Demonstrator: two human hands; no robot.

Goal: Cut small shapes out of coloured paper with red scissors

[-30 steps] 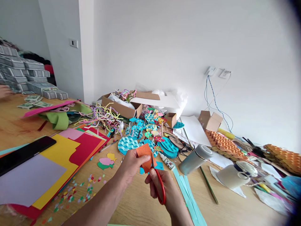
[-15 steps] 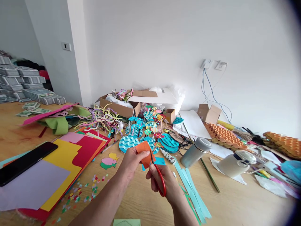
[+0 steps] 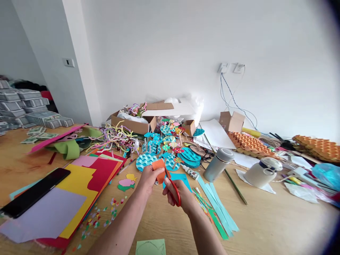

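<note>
My left hand [image 3: 148, 179] pinches a small piece of orange paper [image 3: 158, 168] above the middle of the table. My right hand [image 3: 175, 191] is closed around the red handles of a pair of scissors [image 3: 175, 194], whose blades meet the right side of the orange paper. Under and beyond my right hand lies a blue paper sheet [image 3: 183, 180]. Pink, yellow and green fish-shaped paper cutouts [image 3: 126, 183] rest left of my left hand. At the bottom edge is a green paper [image 3: 151, 247] with a drawn outline.
Coloured paper sheets [image 3: 71, 202] carry a black phone [image 3: 37, 191] at left. Paper scraps [image 3: 99, 217] are scattered near them. A glue bottle [image 3: 190, 172], grey tumbler [image 3: 219, 164], light blue strips [image 3: 216, 205] and white mug [image 3: 262, 172] stand or lie right. Blue wavy discs [image 3: 146, 162] lie behind.
The orange paper in my left hand looks smaller and turned, with the scissors at its right side. The view has shifted slightly, showing more of the blue sheet and green strips.
</note>
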